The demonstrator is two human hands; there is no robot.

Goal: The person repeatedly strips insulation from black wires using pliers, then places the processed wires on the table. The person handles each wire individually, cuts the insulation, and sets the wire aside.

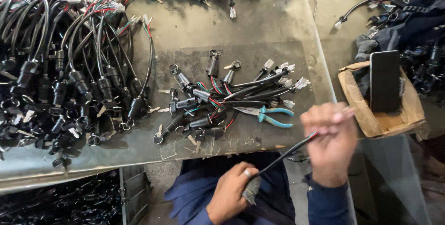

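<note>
The thing in hand is a black sheathed cable (285, 153) that runs on a slant from the left hand (229, 192), low over the person's lap, up to the right hand (330, 141) just off the near edge of the tabletop (259, 25). At its lower end sits a dark cylindrical switch body (251, 190), and at the upper end thin coloured wires (red and a pale one show) come out of the sheath right at the right hand. It looks light and limp along the cable, so it likely needs holding at both ends to stay taut; the switch body is the stiff, solid part and seems the surest place to grip, while the fine wire ends look easy to bend or pull out and call for a light pinch. The left hand is palm-down with its fingers (245, 171) curled round the switch body, thumb on top. The right hand is raised with the wrist bent, its back toward the camera, and its fingers pressed together in a tight pinch on the wire ends. On the tabletop just beyond lie blue-handled pliers (271, 114) beside a small loose bundle of similar key switches with leads (218, 97), and a far larger heap of them (60, 67) fills the left side. To the right, a dark phone (384, 80) stands propped in a torn cardboard box (371, 114).
</note>
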